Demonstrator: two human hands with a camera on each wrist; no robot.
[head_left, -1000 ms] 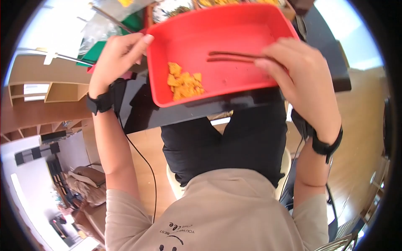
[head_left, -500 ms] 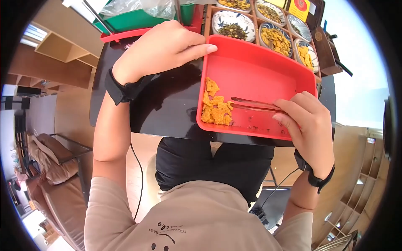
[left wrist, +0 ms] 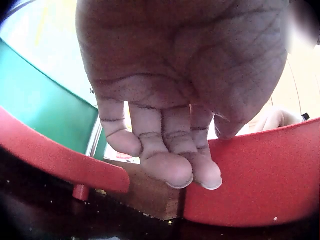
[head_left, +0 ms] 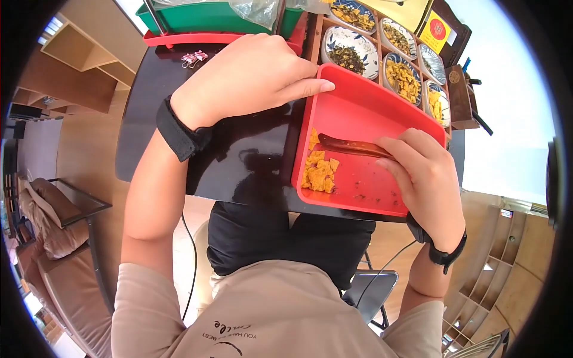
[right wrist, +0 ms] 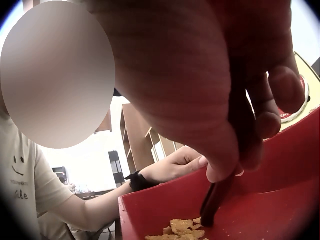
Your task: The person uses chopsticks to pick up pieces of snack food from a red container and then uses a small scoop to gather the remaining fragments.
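Note:
My left hand [head_left: 250,80] pinches the far-left corner of a red tray [head_left: 364,110], thumb over the rim. In the left wrist view its fingers hang outside the red wall [left wrist: 255,180]. My right hand [head_left: 421,179] holds brown wooden tongs [head_left: 352,147] low inside the tray. Their tips are right at the yellow-orange crispy pieces [head_left: 321,174] heaped along the tray's left end. The right wrist view shows the tongs [right wrist: 212,202] pointing down beside those pieces [right wrist: 182,227]. Dark crumbs dot the tray floor near its front wall.
Behind the tray stands a divided wooden box [head_left: 382,56] with patterned bowls of dried food. A green bin [head_left: 203,21] with a clear plastic bag is at the back left. Small pink-and-white clips [head_left: 194,58] lie on the black table [head_left: 239,158].
The tongs have turned so their broad side shows, and their tips have moved left to the pieces. The head view has shifted, showing more of the bowls and table. My left hand stays at the tray's corner.

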